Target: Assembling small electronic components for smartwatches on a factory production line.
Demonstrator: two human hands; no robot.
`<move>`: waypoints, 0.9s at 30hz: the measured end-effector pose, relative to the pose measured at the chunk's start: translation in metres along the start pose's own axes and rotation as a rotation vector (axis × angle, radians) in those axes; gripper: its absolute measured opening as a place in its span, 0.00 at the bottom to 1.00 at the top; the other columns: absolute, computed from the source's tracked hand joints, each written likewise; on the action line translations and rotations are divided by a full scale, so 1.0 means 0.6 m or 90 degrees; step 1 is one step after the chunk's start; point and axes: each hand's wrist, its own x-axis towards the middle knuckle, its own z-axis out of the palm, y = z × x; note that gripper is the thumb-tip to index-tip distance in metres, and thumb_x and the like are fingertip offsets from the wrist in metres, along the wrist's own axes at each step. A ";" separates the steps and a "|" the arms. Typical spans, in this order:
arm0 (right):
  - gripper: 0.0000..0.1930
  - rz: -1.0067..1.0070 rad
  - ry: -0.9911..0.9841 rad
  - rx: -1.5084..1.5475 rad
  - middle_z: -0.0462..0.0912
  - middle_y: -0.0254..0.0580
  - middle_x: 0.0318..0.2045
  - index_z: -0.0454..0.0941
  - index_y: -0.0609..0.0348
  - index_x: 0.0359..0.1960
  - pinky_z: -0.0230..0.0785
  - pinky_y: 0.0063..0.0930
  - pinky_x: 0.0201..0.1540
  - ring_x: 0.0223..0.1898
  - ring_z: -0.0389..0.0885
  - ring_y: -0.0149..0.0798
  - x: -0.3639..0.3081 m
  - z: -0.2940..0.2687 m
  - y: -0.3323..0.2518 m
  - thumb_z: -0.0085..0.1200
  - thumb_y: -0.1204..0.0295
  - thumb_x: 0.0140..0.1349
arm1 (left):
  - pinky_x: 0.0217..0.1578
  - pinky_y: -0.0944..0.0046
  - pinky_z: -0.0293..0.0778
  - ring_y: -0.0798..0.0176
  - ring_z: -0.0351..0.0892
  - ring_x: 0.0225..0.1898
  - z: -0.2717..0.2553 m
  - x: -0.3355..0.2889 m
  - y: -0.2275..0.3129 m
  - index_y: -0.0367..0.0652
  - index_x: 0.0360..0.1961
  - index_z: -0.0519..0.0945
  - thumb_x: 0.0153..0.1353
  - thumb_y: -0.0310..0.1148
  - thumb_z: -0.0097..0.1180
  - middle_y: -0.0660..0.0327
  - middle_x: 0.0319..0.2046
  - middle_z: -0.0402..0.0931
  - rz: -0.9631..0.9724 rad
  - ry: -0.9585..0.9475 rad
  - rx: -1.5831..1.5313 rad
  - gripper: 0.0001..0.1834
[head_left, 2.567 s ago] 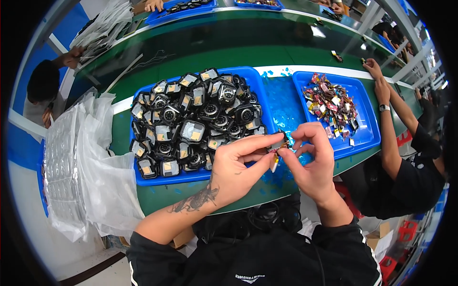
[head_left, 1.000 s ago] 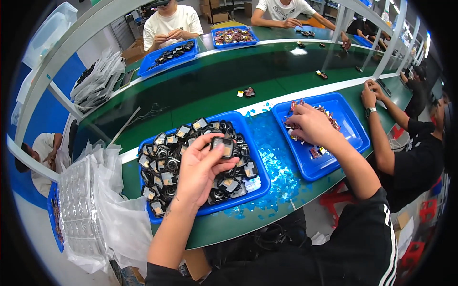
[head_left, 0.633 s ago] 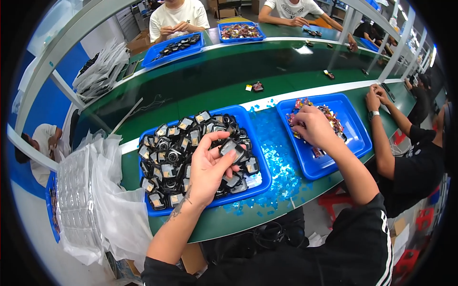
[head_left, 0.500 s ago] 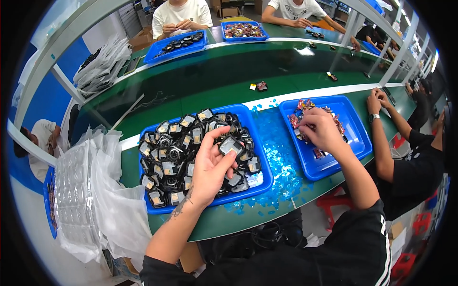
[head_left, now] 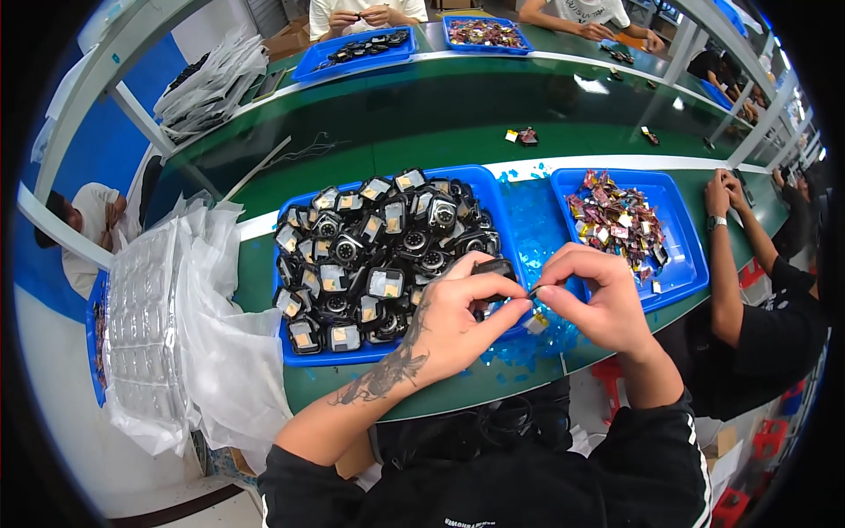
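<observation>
My left hand (head_left: 471,308) is closed round a black smartwatch case (head_left: 497,267), which its fingers partly cover. My right hand (head_left: 594,286) meets it at the fingertips, thumb and forefinger pinched; what they grip is too small to make out. Just under the joined fingertips shows a small yellow and white piece (head_left: 535,323); whether it is held or attached to the case, I cannot tell. Both hands are over the near right corner of a blue tray (head_left: 506,224), heaped with black smartwatch cases (head_left: 385,282), some showing round backs.
To the right, another blue tray (head_left: 691,264) holds small red, yellow and white parts (head_left: 616,220). Blue film scraps (head_left: 528,211) litter the green table between the trays. Plastic-wrapped clear trays (head_left: 145,317) stand at left. Co-workers sit across the green belt (head_left: 422,114) and at right.
My right hand has left the parts tray and come left to my left hand. The left hand, with the smartwatch case, has moved right and turned over. The view has shifted slightly.
</observation>
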 end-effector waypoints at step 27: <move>0.12 0.019 0.065 -0.367 0.78 0.45 0.31 0.79 0.65 0.45 0.72 0.29 0.33 0.30 0.79 0.38 -0.025 0.025 0.038 0.53 0.82 0.59 | 0.44 0.68 0.76 0.76 0.76 0.22 -0.002 -0.003 -0.015 0.32 0.32 0.84 0.56 0.26 0.65 0.63 0.25 0.80 -0.092 0.025 -0.077 0.07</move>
